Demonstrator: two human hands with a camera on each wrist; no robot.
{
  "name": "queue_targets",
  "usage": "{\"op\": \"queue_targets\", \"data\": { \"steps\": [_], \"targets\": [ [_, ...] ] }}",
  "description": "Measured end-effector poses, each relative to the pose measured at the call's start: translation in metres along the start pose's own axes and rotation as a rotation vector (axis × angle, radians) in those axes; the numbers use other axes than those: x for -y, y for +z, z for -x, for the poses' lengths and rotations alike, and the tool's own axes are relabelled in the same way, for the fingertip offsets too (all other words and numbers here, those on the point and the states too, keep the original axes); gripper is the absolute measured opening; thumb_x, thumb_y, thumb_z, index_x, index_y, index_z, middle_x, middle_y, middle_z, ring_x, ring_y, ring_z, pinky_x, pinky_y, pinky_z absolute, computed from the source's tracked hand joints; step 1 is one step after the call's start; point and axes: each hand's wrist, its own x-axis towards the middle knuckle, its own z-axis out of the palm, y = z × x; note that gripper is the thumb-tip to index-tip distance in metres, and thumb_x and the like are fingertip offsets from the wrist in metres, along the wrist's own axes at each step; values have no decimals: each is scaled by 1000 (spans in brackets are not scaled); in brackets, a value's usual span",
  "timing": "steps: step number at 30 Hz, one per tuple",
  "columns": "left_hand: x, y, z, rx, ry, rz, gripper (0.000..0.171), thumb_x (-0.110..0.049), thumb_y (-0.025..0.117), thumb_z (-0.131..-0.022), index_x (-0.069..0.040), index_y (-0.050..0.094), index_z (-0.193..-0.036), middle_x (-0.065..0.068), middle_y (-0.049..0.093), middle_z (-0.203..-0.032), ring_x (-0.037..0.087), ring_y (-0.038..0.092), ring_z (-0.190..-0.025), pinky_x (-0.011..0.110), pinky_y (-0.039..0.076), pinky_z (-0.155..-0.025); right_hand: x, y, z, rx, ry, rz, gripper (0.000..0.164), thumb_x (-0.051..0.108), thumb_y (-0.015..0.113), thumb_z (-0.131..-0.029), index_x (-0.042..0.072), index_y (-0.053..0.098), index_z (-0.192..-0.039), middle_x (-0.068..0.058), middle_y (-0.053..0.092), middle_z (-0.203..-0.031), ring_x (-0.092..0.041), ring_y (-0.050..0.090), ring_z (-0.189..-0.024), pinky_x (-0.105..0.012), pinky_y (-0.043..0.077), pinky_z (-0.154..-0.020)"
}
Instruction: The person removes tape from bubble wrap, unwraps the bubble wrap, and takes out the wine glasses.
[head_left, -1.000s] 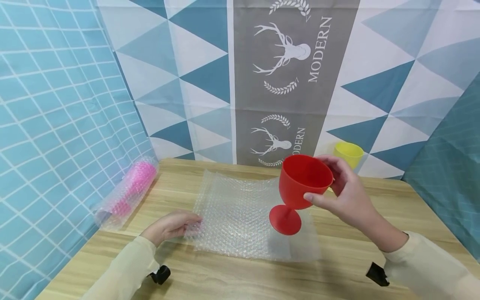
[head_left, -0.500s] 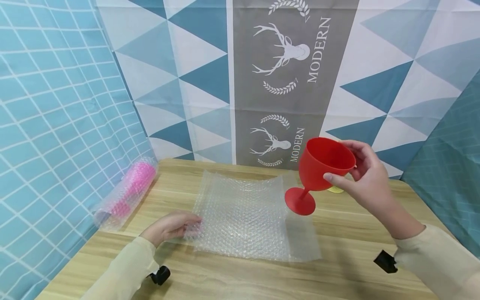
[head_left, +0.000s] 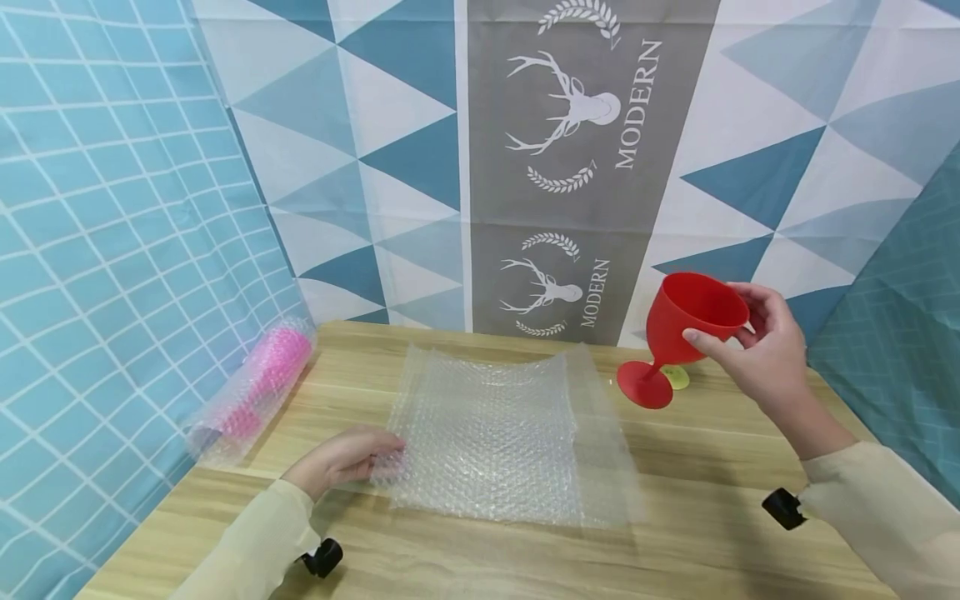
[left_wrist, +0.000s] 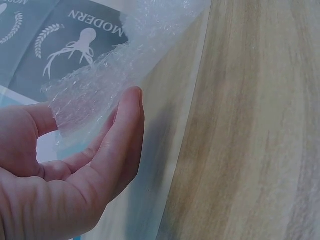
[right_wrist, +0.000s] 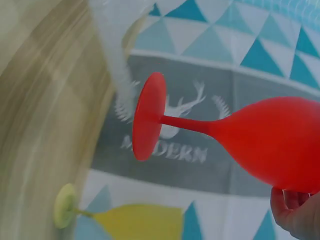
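My right hand (head_left: 772,354) holds a red goblet (head_left: 686,321) by its bowl, thumb on the near side and fingers behind. The goblet is raised above the right part of the table, tilted, with its round foot down to the left. My left hand (head_left: 348,458) pinches the left edge of a sheet of bubble wrap (head_left: 487,433) spread on the table. In the left wrist view the edge of the bubble wrap (left_wrist: 95,85) is lifted between thumb and fingers. A yellow goblet (right_wrist: 140,220) stands behind the red one, mostly hidden by it in the head view.
A bubble-wrapped pink object (head_left: 258,383) lies at the left end of the wooden table (head_left: 480,562). Patterned cloth (head_left: 555,167) hangs along the back, with blue checked cloth (head_left: 97,250) on the left. Each wrist carries a small black device.
My right hand has carried the red goblet to the right, away from the bubble wrap, and now in front of the yellow goblet. The left hand has stayed on the wrap's edge.
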Motion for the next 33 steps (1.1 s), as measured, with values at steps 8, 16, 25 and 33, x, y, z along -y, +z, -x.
{"op": "queue_targets", "data": {
  "steps": [8,16,25,33],
  "targets": [
    [1,1,-1,-12,-8,-15,22,-6,53,-94,9,56,-110,-1,61,-89,7,64,-80,22,59,-80,-39,0,-11,-29,151,51,77,29,74,-83,13,30,-145,-10,39,-138,-2,40,-103,1,45,-66],
    [-3,0,0,-9,-15,-19,22,-6,53,-94,9,56,-110,-1,61,-89,7,63,-80,22,59,-80,-58,20,-21,4,277,88,86,40,71,-84,11,21,-149,-15,34,-149,-31,37,-128,-12,49,-78],
    [-5,0,-2,-16,-16,5,18,-6,52,-95,6,57,-108,-1,62,-88,6,63,-80,22,59,-80,-73,55,-32,-5,307,35,88,42,73,-82,12,22,-148,-11,35,-151,-31,37,-134,-50,48,-105],
    [-4,4,-4,-23,-27,4,27,-7,53,-95,11,53,-115,-1,60,-91,7,61,-82,22,59,-82,-79,79,-39,-16,290,-3,86,37,74,-82,12,24,-147,-10,36,-150,-30,37,-135,-51,46,-106]
  ]
}}
